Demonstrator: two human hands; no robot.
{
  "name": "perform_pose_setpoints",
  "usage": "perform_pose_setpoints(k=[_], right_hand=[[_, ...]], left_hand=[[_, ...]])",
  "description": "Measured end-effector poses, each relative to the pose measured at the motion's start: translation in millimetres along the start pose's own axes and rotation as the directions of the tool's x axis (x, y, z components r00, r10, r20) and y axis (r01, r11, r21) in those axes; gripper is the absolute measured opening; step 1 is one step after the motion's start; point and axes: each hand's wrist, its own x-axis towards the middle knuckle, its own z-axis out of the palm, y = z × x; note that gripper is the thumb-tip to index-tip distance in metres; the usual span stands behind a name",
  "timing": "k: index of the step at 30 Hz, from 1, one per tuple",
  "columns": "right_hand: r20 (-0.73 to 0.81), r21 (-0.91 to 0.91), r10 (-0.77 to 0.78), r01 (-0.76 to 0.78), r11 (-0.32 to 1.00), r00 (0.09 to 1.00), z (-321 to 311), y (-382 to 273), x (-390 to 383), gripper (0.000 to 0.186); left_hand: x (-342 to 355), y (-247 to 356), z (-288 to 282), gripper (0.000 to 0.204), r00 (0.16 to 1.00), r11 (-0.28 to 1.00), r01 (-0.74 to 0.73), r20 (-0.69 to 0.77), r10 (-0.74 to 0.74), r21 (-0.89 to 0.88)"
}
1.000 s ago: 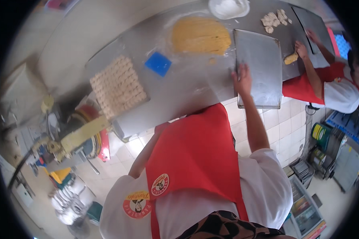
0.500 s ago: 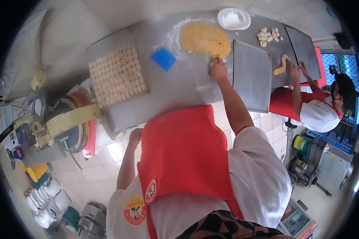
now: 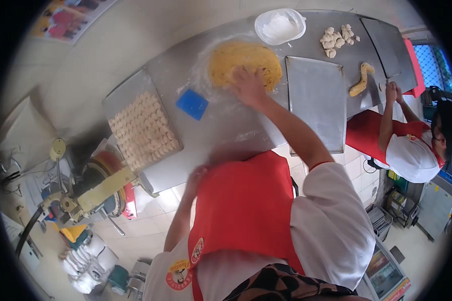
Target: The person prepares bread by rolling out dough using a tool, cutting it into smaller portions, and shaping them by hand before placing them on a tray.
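At the upper centre of the frame, the flattened yellow dough [image 3: 243, 54] is lying on the metal table [image 3: 213, 131], flour spreading around it. The person's right hand [image 3: 248, 89] is reaching over its lower part, fingers loosely spread and resting on the surface, gripping nothing that shows. Half a second ago this hand was bunching its fingertips at the dough's lower right edge; now it is lying broader and farther in, so contact is seemingly shifting from picking at the rim to pressing or feeling the slab. Near the centre, the left hand [image 3: 198, 175] is hanging blurred beside the red apron [image 3: 246, 200], closer to the table edge than before; whether it is closing on anything, I cannot tell.

Left of the dough, a blue scraper [image 3: 192, 104] is lying flat; above right, a white tub [image 3: 296, 35] is holding white powder. Right of the hand, a metal tray [image 3: 316, 103] is lying on the table. Toward the left, rows of pale dough pieces [image 3: 143, 131] are sitting on another tray. At the right, a co-worker's hands [image 3: 392, 93] are now meeting near a curved dough roll [image 3: 361, 80].
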Motion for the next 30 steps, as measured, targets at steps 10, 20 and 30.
perform_pose_setpoints(k=[10, 20, 30], right_hand=[[0.260, -0.402, 0.707, -0.592, 0.699, 0.658, 62, 285, 152, 0.038], [0.463, -0.139, 0.563, -0.571, 0.809, 0.685, 70, 313, 154, 0.035], [0.530, 0.150, 0.188, -0.309, 0.939, 0.827, 48, 32, 3, 0.022]], left_hand=[[-54, 24, 45, 0.037, 0.913, 0.911, 0.404, -0.096, -0.396, 0.087], [-86, 2, 66, 0.033, 0.851, 0.883, 0.467, -0.298, -0.433, 0.049], [-11, -8, 25, 0.025, 0.841, 0.929, -0.042, -0.489, 0.231, 0.367]])
